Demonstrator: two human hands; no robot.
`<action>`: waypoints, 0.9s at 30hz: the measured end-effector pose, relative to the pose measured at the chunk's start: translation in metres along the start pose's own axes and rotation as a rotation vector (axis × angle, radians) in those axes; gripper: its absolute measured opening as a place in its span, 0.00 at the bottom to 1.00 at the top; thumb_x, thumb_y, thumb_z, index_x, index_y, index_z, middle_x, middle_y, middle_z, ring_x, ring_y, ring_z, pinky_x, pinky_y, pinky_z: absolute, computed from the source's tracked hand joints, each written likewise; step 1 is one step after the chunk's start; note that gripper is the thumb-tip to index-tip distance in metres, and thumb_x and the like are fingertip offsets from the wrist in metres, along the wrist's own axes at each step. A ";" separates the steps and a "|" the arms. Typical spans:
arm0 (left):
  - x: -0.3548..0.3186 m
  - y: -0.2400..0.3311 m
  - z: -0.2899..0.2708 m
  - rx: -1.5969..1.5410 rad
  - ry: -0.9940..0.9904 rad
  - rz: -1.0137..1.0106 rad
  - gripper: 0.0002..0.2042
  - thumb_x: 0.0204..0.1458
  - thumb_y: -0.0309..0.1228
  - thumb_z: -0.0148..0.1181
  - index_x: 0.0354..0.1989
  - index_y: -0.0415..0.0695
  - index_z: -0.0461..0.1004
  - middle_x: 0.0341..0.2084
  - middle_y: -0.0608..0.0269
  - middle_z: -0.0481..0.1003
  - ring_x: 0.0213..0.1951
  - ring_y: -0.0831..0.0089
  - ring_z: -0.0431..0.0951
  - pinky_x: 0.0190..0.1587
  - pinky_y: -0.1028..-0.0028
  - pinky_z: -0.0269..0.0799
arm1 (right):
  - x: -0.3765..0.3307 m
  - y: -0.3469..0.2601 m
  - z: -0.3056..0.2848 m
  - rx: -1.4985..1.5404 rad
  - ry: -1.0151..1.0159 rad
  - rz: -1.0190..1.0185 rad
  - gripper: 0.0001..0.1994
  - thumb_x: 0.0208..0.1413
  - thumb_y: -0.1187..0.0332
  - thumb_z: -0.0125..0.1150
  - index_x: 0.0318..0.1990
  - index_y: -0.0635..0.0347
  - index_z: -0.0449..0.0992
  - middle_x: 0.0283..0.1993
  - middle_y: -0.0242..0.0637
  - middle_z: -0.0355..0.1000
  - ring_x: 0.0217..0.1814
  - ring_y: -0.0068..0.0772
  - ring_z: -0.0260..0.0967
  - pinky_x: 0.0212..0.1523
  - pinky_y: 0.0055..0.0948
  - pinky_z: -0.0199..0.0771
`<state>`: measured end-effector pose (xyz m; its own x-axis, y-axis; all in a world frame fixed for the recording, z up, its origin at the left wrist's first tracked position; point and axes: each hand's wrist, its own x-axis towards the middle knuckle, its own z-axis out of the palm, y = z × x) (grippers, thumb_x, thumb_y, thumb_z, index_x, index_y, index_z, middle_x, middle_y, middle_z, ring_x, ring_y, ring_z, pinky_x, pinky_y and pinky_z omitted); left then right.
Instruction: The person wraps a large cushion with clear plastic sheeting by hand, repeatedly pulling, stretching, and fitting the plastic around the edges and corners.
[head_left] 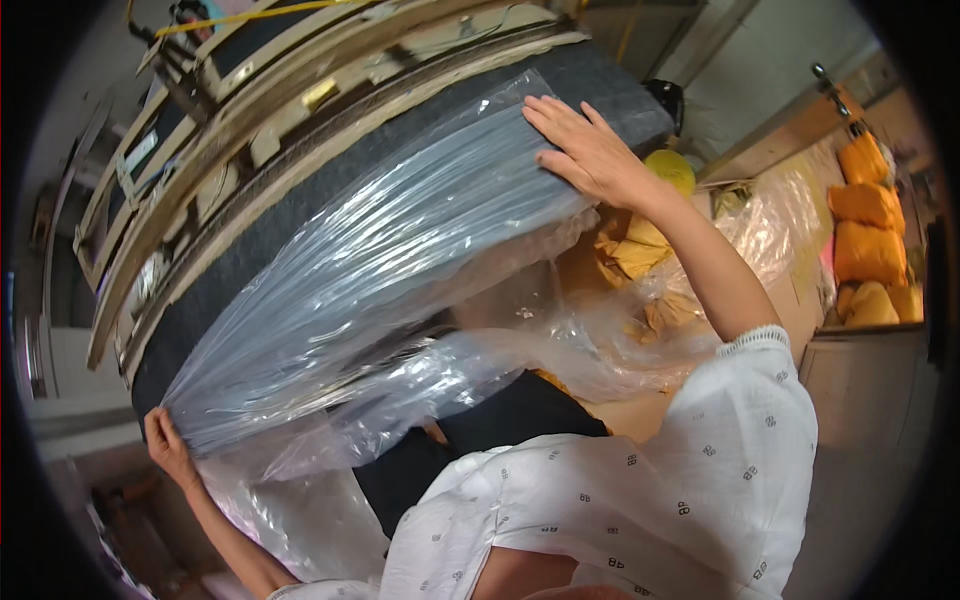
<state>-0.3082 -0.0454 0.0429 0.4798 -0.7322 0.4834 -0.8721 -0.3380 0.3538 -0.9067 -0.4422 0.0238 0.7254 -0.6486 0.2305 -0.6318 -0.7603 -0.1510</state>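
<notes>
A long sheet of clear plastic film (370,250) stretches across a dark-topped table (240,240), pulled into lengthwise creases between my two hands. At the film's left end, my left hand (168,445) is closed on its gathered edge, by the table's near left corner. My right hand (588,150) lies flat on the film's other end, fingers stretched and slightly apart. More loose film (430,375) hangs over the table's near edge and drapes across my lap.
Behind the table runs a machine frame with long curved rails (290,70). Crumpled clear film (780,220) and yellow bundles (640,250) lie on the right. Beyond them, orange packages (868,235) are stacked near the wall. A yellow-green round object (670,172) sits by the table's right end.
</notes>
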 end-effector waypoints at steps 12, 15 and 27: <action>-0.128 0.036 -0.063 0.053 0.081 -0.171 0.07 0.53 0.22 0.51 0.38 0.35 0.74 0.31 0.60 0.68 0.36 0.70 0.69 0.43 0.76 0.63 | 0.071 0.034 0.016 0.204 0.253 0.267 0.11 0.48 0.61 0.58 0.34 0.57 0.73 0.30 0.34 0.72 0.35 0.36 0.70 0.36 0.35 0.67; -0.135 0.035 -0.050 0.067 0.009 -0.305 0.08 0.53 0.26 0.52 0.36 0.34 0.73 0.37 0.59 0.70 0.42 0.71 0.69 0.47 0.76 0.62 | 0.088 0.064 0.019 0.430 0.051 0.148 0.12 0.48 0.63 0.58 0.38 0.59 0.70 0.29 0.32 0.68 0.32 0.26 0.65 0.36 0.26 0.66; 0.054 -0.018 0.056 -0.195 0.302 -0.313 0.14 0.53 0.39 0.53 0.37 0.40 0.74 0.30 0.67 0.74 0.36 0.79 0.70 0.41 0.81 0.63 | 0.142 0.076 0.055 0.360 0.846 0.431 0.10 0.49 0.64 0.56 0.35 0.60 0.72 0.33 0.38 0.72 0.36 0.32 0.69 0.39 0.28 0.67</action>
<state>-0.2717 -0.1115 0.0179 0.7485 -0.3986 0.5300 -0.6605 -0.3767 0.6495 -0.8367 -0.5946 -0.0078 -0.0646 -0.7379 0.6718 -0.5725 -0.5240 -0.6306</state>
